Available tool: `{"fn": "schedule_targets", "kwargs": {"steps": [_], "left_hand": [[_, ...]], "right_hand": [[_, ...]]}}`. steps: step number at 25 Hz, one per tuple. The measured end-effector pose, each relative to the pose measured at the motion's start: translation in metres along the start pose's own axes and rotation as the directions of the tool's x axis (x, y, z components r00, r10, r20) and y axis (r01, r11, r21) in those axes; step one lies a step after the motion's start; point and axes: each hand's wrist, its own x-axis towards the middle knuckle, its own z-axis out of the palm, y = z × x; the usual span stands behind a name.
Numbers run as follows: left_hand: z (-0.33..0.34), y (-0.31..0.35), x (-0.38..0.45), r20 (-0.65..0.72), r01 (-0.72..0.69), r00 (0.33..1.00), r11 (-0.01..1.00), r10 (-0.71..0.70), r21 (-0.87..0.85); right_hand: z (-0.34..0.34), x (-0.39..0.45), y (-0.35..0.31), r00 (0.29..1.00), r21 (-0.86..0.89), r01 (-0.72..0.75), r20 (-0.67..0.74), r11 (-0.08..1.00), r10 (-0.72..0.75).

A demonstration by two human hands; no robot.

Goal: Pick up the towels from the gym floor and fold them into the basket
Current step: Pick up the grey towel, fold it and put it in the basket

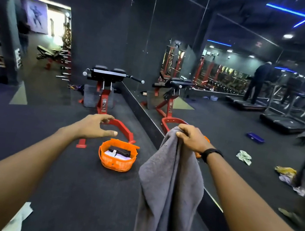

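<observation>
A grey towel (168, 187) hangs full length in the air, and my right hand (191, 139) grips its top edge. To its left, my left hand (96, 126) is stretched forward with fingers spread and holds nothing. Below and between the hands, an orange basket (116, 162) stands on the dark gym floor with folded dark and white cloth inside. A pale towel (19, 218) lies on the floor at the lower left, partly cut off by my left arm.
A red and black exercise bench (106, 88) stands just beyond the basket. A wall mirror (231, 87) runs along the right, reflecting treadmills, a person and scattered cloths. Its low ledge (147, 118) borders the floor on the right.
</observation>
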Motion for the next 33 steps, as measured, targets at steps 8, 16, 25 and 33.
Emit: {"fn": "schedule_targets", "kwargs": {"steps": [8, 16, 25, 33], "left_hand": [[-0.014, -0.04, 0.153, 0.045, 0.004, 0.999, 1.0, -0.003, -0.021], [-0.022, -0.083, 0.285, -0.014, 0.068, 0.998, 0.997, -0.068, 0.025], [-0.014, -0.087, 0.433, 0.114, 0.032, 0.993, 0.995, -0.043, 0.099], [0.022, -0.099, 0.565, -0.019, -0.211, 0.974, 0.936, 0.225, 0.282]], "right_hand": [[0.018, 0.159, 0.053, 0.999, 0.075, -0.02, -0.026, 0.997, 0.022], [0.051, 0.334, 0.102, 0.986, 0.176, 0.149, -0.098, 0.973, -0.133], [0.058, 0.533, 0.127, 0.966, 0.406, 0.257, -0.147, 0.877, -0.215], [0.082, 0.633, 0.163, 0.981, 0.543, 0.193, -0.107, 0.817, -0.161]]}}
